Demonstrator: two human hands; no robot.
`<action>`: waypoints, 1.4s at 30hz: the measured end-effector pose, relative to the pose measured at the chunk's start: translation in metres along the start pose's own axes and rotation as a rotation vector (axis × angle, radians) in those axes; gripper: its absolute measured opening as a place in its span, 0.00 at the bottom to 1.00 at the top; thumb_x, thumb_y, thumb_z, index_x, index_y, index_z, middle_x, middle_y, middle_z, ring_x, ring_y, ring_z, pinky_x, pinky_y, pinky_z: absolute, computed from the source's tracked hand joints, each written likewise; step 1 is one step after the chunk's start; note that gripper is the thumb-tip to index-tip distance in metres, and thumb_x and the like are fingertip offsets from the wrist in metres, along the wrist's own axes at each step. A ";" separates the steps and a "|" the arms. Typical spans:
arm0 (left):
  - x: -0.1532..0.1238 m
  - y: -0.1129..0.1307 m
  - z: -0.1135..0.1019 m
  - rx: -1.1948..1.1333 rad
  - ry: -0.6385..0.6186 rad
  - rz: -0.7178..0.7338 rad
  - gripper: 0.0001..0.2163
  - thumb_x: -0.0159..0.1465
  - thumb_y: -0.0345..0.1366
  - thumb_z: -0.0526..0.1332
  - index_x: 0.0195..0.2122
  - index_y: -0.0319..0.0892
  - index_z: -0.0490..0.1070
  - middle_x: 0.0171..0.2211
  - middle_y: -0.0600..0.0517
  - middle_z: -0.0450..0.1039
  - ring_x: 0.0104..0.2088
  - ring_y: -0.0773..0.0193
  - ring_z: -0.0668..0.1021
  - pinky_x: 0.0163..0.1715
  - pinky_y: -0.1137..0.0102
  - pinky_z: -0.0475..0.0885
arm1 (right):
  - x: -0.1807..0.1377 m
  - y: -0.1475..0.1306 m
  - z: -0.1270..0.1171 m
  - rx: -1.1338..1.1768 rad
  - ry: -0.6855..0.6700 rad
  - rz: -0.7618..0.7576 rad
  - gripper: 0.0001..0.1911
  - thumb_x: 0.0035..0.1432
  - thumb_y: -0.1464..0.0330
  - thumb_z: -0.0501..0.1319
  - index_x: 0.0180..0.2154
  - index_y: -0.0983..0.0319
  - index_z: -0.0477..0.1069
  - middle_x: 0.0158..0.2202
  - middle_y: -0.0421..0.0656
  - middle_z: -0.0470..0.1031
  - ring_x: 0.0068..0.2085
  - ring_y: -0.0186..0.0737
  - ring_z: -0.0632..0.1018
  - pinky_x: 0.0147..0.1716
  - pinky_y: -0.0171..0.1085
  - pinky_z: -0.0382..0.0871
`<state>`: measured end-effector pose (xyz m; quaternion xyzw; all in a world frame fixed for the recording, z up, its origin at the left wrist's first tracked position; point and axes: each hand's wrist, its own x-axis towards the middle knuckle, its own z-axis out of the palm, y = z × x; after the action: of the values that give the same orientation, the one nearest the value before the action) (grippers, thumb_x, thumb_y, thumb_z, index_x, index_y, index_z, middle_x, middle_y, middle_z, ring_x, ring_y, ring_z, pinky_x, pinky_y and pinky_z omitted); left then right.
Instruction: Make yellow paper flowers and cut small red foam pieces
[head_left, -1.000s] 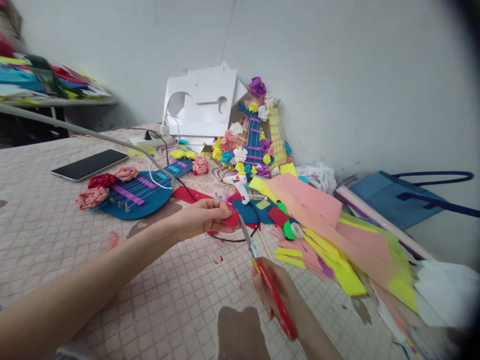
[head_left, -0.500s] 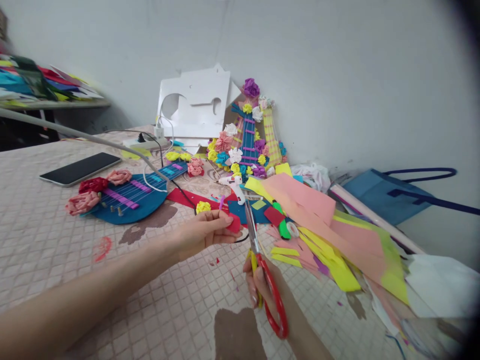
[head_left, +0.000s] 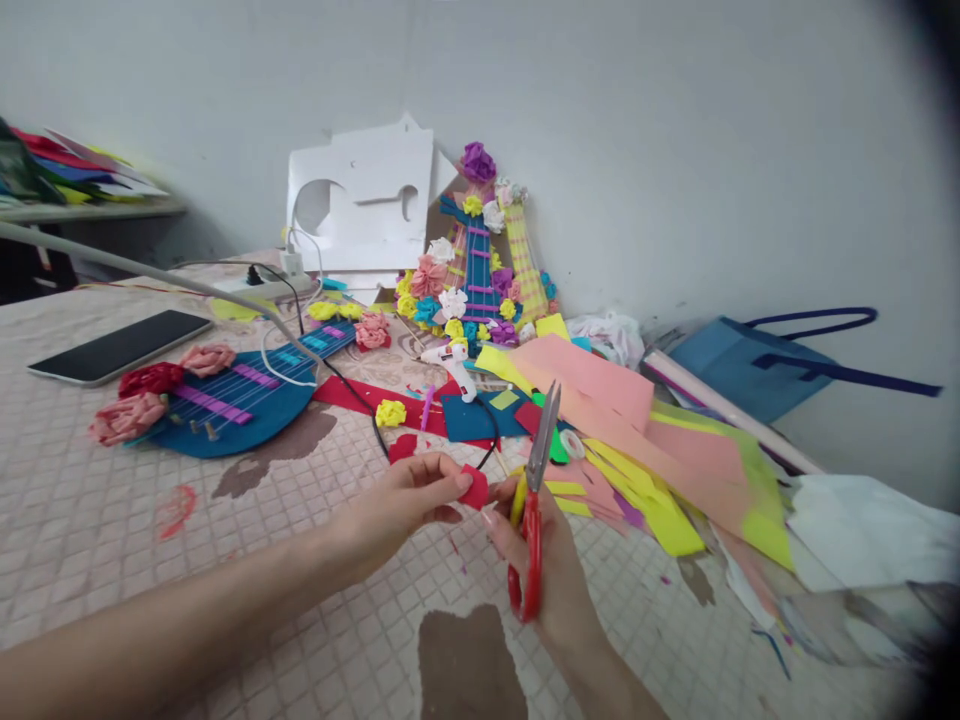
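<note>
Between the thumb and fingers of my left hand [head_left: 424,490] is a small red paper piece [head_left: 474,487]. My right hand [head_left: 544,535] is closed around scissors [head_left: 541,440] with a red handle, their blades pointing up and away, nearly together. Something yellow shows beside that handle; I cannot make out whether it belongs to the scissors. The right fingertips are close by the red piece; whether they touch it is unclear. Just beyond my hands lie a red scrap [head_left: 403,447], a yellow paper flower [head_left: 390,412] and a white glue gun [head_left: 452,368].
A blue paper guitar [head_left: 247,420] with roses lies left, near a phone [head_left: 124,345] and a power strip [head_left: 262,290]. Flower-covered guitars [head_left: 480,265] and white cut board [head_left: 360,200] lean at the wall. Pink and yellow sheets [head_left: 592,375] and a blue bag [head_left: 750,365] are right.
My two hands have come together, lower in view. The scissors have turned more upright, and my right fingertips are now near the red piece. The red scrap on the table has come into sight.
</note>
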<state>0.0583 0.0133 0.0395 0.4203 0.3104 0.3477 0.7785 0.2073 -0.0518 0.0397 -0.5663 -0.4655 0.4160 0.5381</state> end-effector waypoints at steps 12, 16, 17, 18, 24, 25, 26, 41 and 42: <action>0.001 -0.004 -0.002 0.183 -0.197 0.084 0.16 0.58 0.33 0.62 0.48 0.46 0.67 0.37 0.52 0.70 0.39 0.63 0.72 0.38 0.69 0.68 | 0.001 0.018 -0.005 0.429 -0.140 0.158 0.12 0.49 0.67 0.65 0.33 0.61 0.64 0.25 0.35 0.63 0.23 0.28 0.63 0.21 0.29 0.58; 0.003 0.004 -0.006 0.267 -0.337 0.165 0.13 0.57 0.30 0.63 0.44 0.43 0.70 0.43 0.49 0.69 0.41 0.61 0.72 0.40 0.68 0.67 | 0.003 0.021 -0.004 0.571 -0.262 0.237 0.14 0.46 0.66 0.66 0.32 0.60 0.63 0.22 0.34 0.63 0.20 0.28 0.64 0.18 0.29 0.54; 0.004 0.006 -0.007 0.280 -0.351 0.177 0.09 0.58 0.31 0.63 0.40 0.41 0.71 0.41 0.48 0.69 0.40 0.61 0.73 0.40 0.68 0.67 | 0.003 0.022 -0.003 0.583 -0.284 0.263 0.15 0.46 0.65 0.67 0.32 0.60 0.62 0.21 0.33 0.63 0.20 0.28 0.63 0.18 0.29 0.53; 0.004 0.007 -0.007 0.286 -0.356 0.180 0.05 0.58 0.32 0.63 0.36 0.40 0.72 0.39 0.48 0.70 0.39 0.61 0.73 0.40 0.68 0.67 | 0.003 0.022 -0.003 0.584 -0.303 0.283 0.15 0.46 0.65 0.67 0.32 0.60 0.62 0.21 0.34 0.63 0.19 0.28 0.63 0.18 0.29 0.53; 0.009 0.003 -0.009 0.323 -0.186 0.095 0.09 0.58 0.39 0.63 0.30 0.38 0.68 0.26 0.53 0.70 0.27 0.69 0.70 0.29 0.73 0.64 | 0.002 0.018 -0.004 0.386 -0.173 0.234 0.14 0.52 0.60 0.65 0.33 0.60 0.63 0.21 0.33 0.63 0.21 0.28 0.63 0.19 0.29 0.54; 0.009 0.002 -0.009 0.365 -0.155 0.100 0.10 0.58 0.40 0.63 0.30 0.38 0.68 0.25 0.54 0.69 0.26 0.70 0.69 0.27 0.74 0.63 | 0.001 0.017 -0.005 0.347 -0.137 0.220 0.13 0.53 0.60 0.64 0.33 0.60 0.63 0.21 0.33 0.63 0.21 0.28 0.63 0.20 0.29 0.55; 0.009 0.001 -0.009 0.416 -0.129 0.112 0.10 0.58 0.40 0.63 0.29 0.38 0.68 0.24 0.54 0.69 0.25 0.70 0.69 0.26 0.75 0.62 | 0.001 0.016 -0.005 0.319 -0.117 0.207 0.13 0.54 0.60 0.64 0.33 0.60 0.64 0.22 0.33 0.63 0.22 0.28 0.64 0.21 0.29 0.56; 0.009 -0.003 -0.008 0.403 -0.211 0.002 0.13 0.54 0.42 0.66 0.26 0.38 0.67 0.22 0.53 0.71 0.24 0.69 0.72 0.26 0.74 0.65 | 0.003 0.013 -0.008 0.187 -0.119 0.199 0.12 0.51 0.65 0.65 0.33 0.61 0.63 0.26 0.34 0.64 0.23 0.27 0.62 0.21 0.29 0.55; 0.009 -0.003 -0.010 0.375 -0.182 -0.005 0.13 0.54 0.42 0.66 0.25 0.38 0.67 0.21 0.54 0.71 0.23 0.70 0.71 0.25 0.74 0.65 | 0.003 0.014 -0.008 0.178 -0.120 0.193 0.13 0.52 0.63 0.65 0.34 0.60 0.63 0.25 0.34 0.63 0.23 0.27 0.63 0.22 0.29 0.56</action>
<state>0.0569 0.0239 0.0308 0.5868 0.2989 0.2427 0.7123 0.2169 -0.0508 0.0263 -0.5324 -0.4015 0.5387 0.5150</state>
